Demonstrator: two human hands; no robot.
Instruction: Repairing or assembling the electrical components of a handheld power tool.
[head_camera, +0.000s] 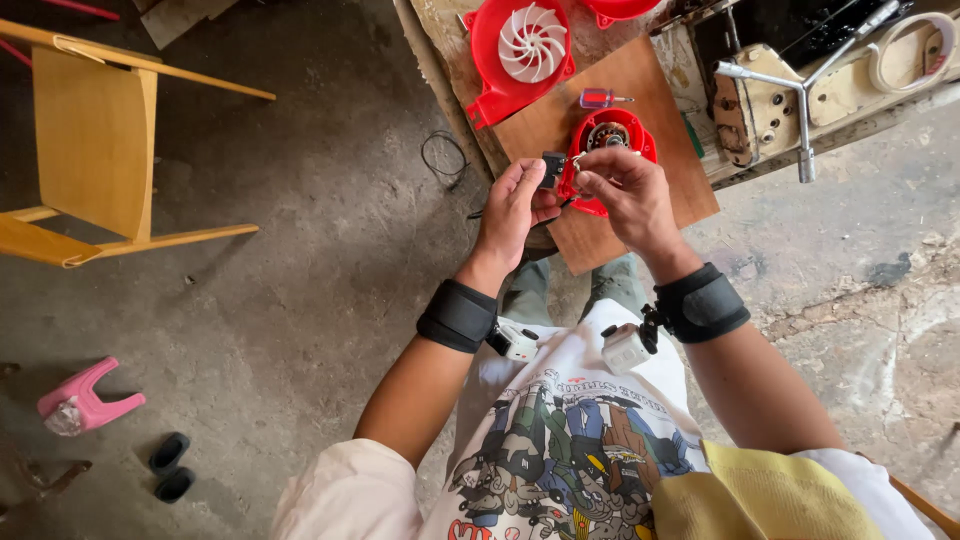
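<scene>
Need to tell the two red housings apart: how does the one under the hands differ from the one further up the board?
The near red housing shows a dark motor core and is touched by both hands; the far red housing holds a white fan wheel, looks larger and lies untouched. Both are red plastic.

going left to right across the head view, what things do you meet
wooden chair → pink plastic stool → left hand → right hand → metal cross wrench → roll of tape

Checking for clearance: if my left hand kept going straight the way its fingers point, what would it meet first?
Probably the small black part at the left hand's fingertips, then the red motor housing just beyond; depth is unclear.
</scene>
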